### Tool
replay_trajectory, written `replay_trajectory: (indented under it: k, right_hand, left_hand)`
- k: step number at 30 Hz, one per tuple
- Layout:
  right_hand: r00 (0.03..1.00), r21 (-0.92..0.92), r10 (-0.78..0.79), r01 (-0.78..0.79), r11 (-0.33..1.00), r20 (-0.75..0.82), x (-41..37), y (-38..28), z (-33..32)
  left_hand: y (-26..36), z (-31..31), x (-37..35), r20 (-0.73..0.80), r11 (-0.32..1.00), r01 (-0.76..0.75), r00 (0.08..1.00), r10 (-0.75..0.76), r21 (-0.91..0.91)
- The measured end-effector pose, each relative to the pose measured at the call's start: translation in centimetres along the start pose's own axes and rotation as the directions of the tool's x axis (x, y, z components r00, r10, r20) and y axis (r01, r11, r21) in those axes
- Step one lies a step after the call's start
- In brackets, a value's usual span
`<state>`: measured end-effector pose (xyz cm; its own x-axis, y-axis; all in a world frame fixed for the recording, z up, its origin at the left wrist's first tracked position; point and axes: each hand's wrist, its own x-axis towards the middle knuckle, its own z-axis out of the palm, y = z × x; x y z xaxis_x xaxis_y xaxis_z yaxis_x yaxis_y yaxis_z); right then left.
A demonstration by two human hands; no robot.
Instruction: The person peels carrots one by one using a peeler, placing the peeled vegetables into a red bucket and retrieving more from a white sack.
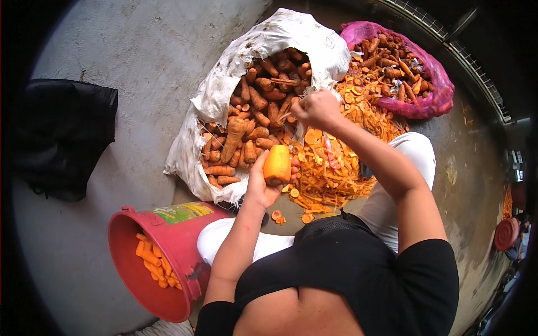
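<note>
My left hand [264, 182] is closed around a thick, stubby carrot [277, 163], orange and peeled on its visible side, with a brown end at the bottom. Above and to the right of it, my right hand [318, 107] is closed, apart from the carrot. Blur at its fingers hides what it grips. Behind both hands lies an open white sack [216, 78] full of unpeeled carrots [258, 99]. A heap of orange peelings and cut slices [330, 179] spreads on the floor beneath my right forearm.
A red bucket [188, 229] lies tilted at my left, with peeled carrots [154, 259] inside. At the far right stands a pink mesh sack [440, 92] of carrots. Black cloth [67, 131] hangs or lies at the left. Near the right edge is a red round object [506, 234].
</note>
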<state>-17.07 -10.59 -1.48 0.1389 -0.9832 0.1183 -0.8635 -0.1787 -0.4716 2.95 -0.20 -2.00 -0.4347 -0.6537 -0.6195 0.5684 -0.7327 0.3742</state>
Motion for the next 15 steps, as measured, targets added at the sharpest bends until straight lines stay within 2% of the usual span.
replay_trajectory:
  k: [1, 2, 4, 6, 9, 12, 13, 14, 15]
  right_hand:
    - [0.986, -0.015, -0.157, 0.157, 0.988, -0.063, -1.0, -1.6, -0.9]
    - [0.893, -0.02, -0.368, 0.376, 0.926, -0.259, -1.6, -1.6, 0.5]
    - [0.889, 0.05, -0.395, 0.417, 0.908, -0.23, -3.2, -3.8, -0.5]
    - [0.854, 0.098, -0.469, 0.499, 0.861, -0.222, -4.2, -4.5, -0.1]
    - [0.833, 0.094, -0.496, 0.53, 0.843, -0.244, -4.5, -4.3, 0.4]
    - [0.834, 0.083, -0.49, 0.524, 0.848, -0.254, -4.2, -3.8, 0.5]
    - [0.836, 0.08, -0.487, 0.52, 0.851, -0.254, -4.1, -3.5, 0.4]
    - [0.854, 0.021, -0.434, 0.459, 0.888, -0.288, -3.2, -2.3, 0.9]
    - [0.846, -0.17, -0.44, 0.406, 0.898, -0.3, -1.8, -0.6, 0.8]
  left_hand:
    - [0.1, -0.3, 0.3, 0.012, 1.0, 0.003, 1.0, -0.003, -0.023]
    - [-0.1, -0.4, 0.5, -0.016, 0.999, -0.023, 1.0, 0.023, -0.033]
    - [-0.2, 0.3, 0.4, -0.072, 0.995, -0.079, 0.995, 0.075, -0.054]
    - [-0.3, -0.4, 1.0, -0.092, 0.992, -0.029, 0.996, 0.017, -0.123]
    - [-0.3, -0.9, 1.3, -0.116, 0.98, -0.018, 0.993, -0.005, -0.198]
    - [-0.6, -1.4, 1.9, -0.074, 0.988, -0.058, 0.996, 0.048, -0.143]
    - [-0.6, -1.2, 1.6, -0.05, 0.997, -0.051, 0.998, 0.048, -0.063]
    - [-0.5, -1.1, 1.2, -0.026, 0.999, -0.045, 0.999, 0.045, 0.019]
    - [-0.4, -0.7, 0.6, -0.002, 0.994, -0.041, 0.999, 0.041, 0.102]
